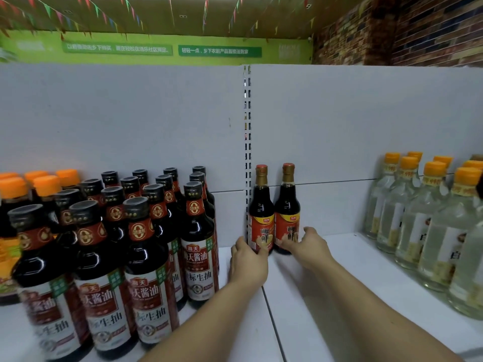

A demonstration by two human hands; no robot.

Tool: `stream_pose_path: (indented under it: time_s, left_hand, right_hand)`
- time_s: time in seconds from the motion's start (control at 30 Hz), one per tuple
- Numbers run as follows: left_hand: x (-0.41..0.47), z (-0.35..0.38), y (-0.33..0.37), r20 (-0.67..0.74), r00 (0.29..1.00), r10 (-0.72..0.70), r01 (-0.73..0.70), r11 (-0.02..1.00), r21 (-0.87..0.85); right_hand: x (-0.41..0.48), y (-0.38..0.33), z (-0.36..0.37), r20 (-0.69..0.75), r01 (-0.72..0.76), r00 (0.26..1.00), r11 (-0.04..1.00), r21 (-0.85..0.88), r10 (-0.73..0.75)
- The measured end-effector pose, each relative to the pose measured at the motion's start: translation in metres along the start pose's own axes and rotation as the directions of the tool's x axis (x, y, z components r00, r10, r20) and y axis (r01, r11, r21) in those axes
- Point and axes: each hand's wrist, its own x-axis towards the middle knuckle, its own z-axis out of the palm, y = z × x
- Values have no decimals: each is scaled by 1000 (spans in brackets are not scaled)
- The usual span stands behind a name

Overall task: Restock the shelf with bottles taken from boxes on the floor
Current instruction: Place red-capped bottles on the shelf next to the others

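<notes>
Two slim dark sauce bottles stand upright side by side at the back of the white shelf [326,296], just right of the slotted upright [247,121] that divides the pale back panel [130,121]. The left bottle [261,202] and the right bottle [287,199] look alike: near-black liquid, gold foil on the neck, a red cap, and a red-and-yellow label low on the body. Whether they touch each other I cannot tell.

The left hand [248,259] wraps around the base of the left bottle, with its thumb lying across the label. The right hand [309,245] holds the base of the right bottle, with its fingers curled over the label. Both forearms stretch across the shelf board.

To the left stands a block of black-capped soy sauce bottles [146,244] in rows, with orange-capped dark bottles [44,186] at the far left. To the right, clear bottles with orange caps [418,218] stand in rows.

Above the panel runs a green banner [162,49] with white lettering. Coloured bunting [104,11] hangs under the ceiling, and a brick-patterned wall [418,35] fills the upper right.
</notes>
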Motion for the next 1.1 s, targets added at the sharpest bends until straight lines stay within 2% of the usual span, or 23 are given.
stream_pose_path:
  time_s: [0.17, 0.5, 0.83, 1.1]
  left_hand:
    - [-33, -18, 7, 47, 997, 63, -62, 997, -37]
    - [-87, -64, 9, 80, 987, 139, -120, 973, -198]
    - [-153, -134, -22, 184, 966, 182, -125, 951, -283]
    - [-211, -190, -56, 219, 934, 283, -213, 932, -294]
  right_hand:
    - [-23, 2, -8, 32, -10, 999, 1000, -4, 10]
    - [-89, -16, -18, -4, 49, 999, 999, -7, -49]
    - [-199, -43, -7, -81, 12, 997, 1000, -4, -12]
    - [-300, -59, 7, -153, 2, 988, 1000, -6, -3]
